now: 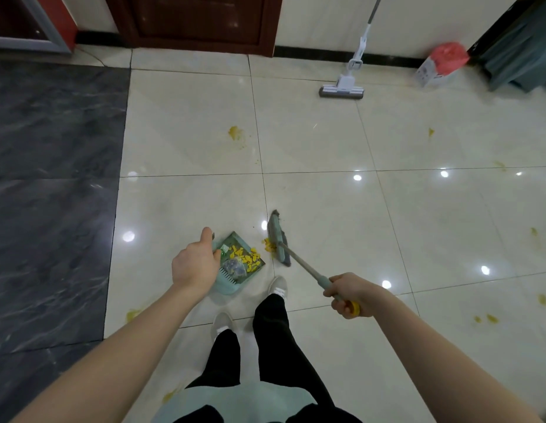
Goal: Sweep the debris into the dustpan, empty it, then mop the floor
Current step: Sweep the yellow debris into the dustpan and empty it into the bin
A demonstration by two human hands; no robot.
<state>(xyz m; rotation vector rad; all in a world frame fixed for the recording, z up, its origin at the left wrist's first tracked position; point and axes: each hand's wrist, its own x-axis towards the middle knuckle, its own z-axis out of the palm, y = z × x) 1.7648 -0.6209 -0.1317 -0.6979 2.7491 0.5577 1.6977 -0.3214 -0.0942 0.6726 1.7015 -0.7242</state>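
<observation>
A pale green dustpan point(232, 285) stands on the cream tiles just ahead of my feet, holding yellow scraps and a crumpled wrapper. My left hand point(194, 261) grips its upright handle, which the hand mostly hides. My right hand point(348, 296) grips the broom handle near its yellow end. The broom head point(277, 238) rests on the floor right of the dustpan's mouth, with a small pile of yellow debris point(269, 244) between them. A white sponge mop point(342, 90) leans against the far wall.
Yellow stains point(235, 132) dot the tiles ahead, to the right and near my feet. A dark grey marble strip point(52, 193) runs along the left. A red-bagged bin point(442, 64) sits by the far wall, next to a dark cabinet point(522, 50). A brown door point(198, 22) is ahead.
</observation>
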